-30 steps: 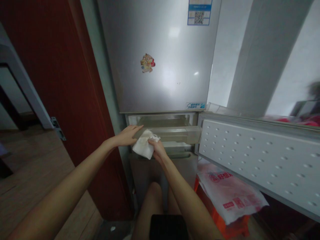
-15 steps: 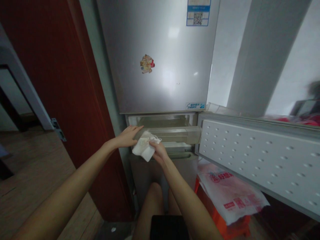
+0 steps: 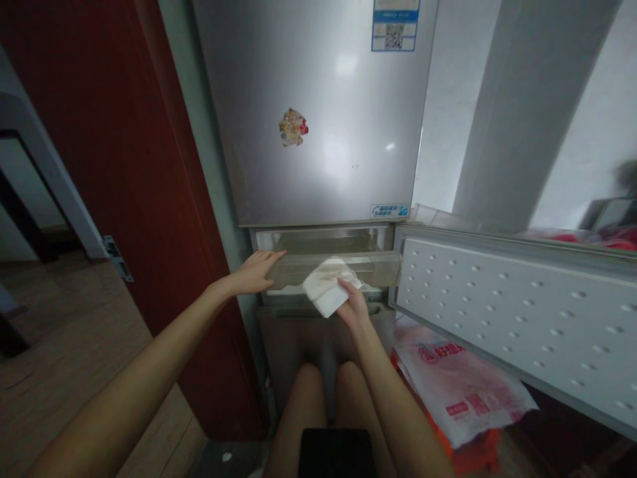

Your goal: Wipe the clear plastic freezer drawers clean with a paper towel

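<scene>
White cloth (image 3: pixel 323 289) is in my right hand (image 3: pixel 354 307), folded into a pad that reaches toward ten o'clock from my knuckles. My thumb presses on its crumpled three o'clock corner and the fingers sit underneath, so this hand is gripping it. The pad looks close to square, so I can't give it a clear long axis; faint brownish marks show on its upper face. The drawer (image 3: pixel 384 268) has the plain long axis here: its front runs from nine o'clock to three, and the cloth overlaps it near the middle, though whether the two touch I can't tell. My left hand (image 3: pixel 253 273) is at the nine o'clock end of that front, fingers stretched along the top edge toward two o'clock, thumb lower; I can't tell if it clamps the plastic or only rests there. From it the cloth lies just past three o'clock, with a gap between, so my right hand is the nearer one. The open door (image 3: pixel 478 300) stands at three o'clock, beyond the drawer's other end
</scene>
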Tool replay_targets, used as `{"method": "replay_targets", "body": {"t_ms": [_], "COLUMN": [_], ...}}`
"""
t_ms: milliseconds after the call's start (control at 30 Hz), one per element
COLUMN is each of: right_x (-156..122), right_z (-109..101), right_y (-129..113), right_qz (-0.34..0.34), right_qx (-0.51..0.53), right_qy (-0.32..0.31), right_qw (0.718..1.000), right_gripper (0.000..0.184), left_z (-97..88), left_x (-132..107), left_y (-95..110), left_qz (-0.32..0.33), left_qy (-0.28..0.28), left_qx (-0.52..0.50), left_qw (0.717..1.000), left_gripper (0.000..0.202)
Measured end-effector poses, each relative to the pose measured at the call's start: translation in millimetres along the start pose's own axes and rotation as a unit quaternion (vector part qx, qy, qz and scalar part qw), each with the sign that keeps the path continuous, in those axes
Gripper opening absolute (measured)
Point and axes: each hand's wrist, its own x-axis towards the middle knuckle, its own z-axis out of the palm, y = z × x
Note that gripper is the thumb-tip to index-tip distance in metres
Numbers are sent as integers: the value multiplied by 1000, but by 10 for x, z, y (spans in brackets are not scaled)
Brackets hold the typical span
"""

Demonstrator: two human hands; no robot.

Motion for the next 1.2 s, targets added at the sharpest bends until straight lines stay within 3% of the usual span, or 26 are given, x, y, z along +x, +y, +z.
{"method": "replay_targets", "body": {"t_ms": [200, 433, 733, 967, 1200], "right_x": [-194, -307, -227, -73, 71], "right_z": [-92, -126, -105, 16, 340], "right_y": [-305, -256, -273, 119, 655], "right_qz": [-43, -58, -102, -74, -25], "right_qx": [23, 38, 14, 1, -9], "right_qy": [40, 55, 52, 39, 7], "right_qw": [998, 996, 993, 996, 1000], "right_gripper": [33, 42, 35, 27, 24], "left_z": [8, 46, 103, 90, 85], "left_x": [-1, 13, 23, 19, 12], "left_y": [-1, -3, -30, -18, -2], "left_qz": [5, 2, -5, -3, -5], "left_qy": [13, 23, 38, 42, 40], "left_qx": [2, -10, -15, -24, -23], "left_qw": [1000, 1000, 999, 999, 999], "left_gripper": [82, 77, 74, 73, 77]}}
